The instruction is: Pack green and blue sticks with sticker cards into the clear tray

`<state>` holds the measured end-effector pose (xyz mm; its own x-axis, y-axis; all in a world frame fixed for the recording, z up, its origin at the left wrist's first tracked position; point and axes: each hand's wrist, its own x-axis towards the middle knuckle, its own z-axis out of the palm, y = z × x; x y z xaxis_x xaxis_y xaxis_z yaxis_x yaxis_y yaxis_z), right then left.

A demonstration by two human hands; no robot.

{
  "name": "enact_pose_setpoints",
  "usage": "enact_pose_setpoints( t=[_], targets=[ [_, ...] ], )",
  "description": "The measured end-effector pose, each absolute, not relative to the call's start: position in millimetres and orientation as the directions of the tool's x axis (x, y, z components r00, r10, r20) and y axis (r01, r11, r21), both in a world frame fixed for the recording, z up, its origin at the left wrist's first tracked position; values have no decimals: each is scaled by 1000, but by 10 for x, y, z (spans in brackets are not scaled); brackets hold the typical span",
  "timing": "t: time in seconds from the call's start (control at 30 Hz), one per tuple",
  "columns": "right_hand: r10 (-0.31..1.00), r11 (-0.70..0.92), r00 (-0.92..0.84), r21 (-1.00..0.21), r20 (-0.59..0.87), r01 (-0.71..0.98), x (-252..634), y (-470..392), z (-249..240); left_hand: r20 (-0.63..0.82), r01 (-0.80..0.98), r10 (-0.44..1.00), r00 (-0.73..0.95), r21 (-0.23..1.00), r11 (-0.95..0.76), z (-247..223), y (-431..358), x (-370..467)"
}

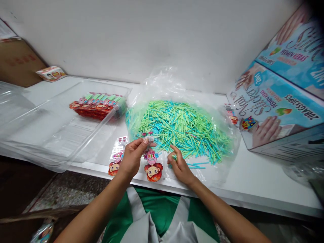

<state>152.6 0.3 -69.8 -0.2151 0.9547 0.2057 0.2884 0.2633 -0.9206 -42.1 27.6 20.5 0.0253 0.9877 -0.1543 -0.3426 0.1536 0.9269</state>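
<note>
My left hand (133, 156) pinches the upper part of a die-cut card (153, 170) printed with a red-haired cartoon figure, held upside down from nothing else. Beside it, my right hand (181, 165) is curled closed with the green ends of a few thin sticks (174, 157) showing at its fingers. A big heap of thin green and blue sticks (177, 125) lies in front of both hands on a spread clear plastic bag (164, 81). Another such card (115, 165) lies flat by my left wrist, partly covered.
At left, a clear plastic tray (63, 148) holds a stack of filled cards (98, 106). Printed blue boxes (275, 104) stand at right. A brown carton (19, 62) and a small printed box (51, 73) are at the back left. The white table (253, 175) ends near my body.
</note>
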Motion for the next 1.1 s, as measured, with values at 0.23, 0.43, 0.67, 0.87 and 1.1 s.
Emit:
enact_pose_setpoints(
  t=[0.23, 0.43, 0.67, 0.87, 1.1],
  targets=[
    [928, 232, -360, -902, 94, 364, 1531, -10, -694, -135, -324, 989, 60, 935, 148, 216, 252, -410],
    [953, 256, -250, -898, 172, 359, 1574, 87, -611, -159, -288, 985, 71, 942, 173, 202, 247, -408],
    [919, 393, -217, -761, 328, 516, 1622, 130, -611, -157, -281, 986, 56, 945, 167, 203, 261, -390],
    [930, 360, -265, -771, 253, 526, 1642, 75, -704, -129, -266, 989, 71, 953, 143, 168, 258, -395],
    [938, 297, -294, -860, 182, 415, 1652, 13, -763, -154, -247, 984, 92, 954, 173, 173, 245, -347]
  ],
)
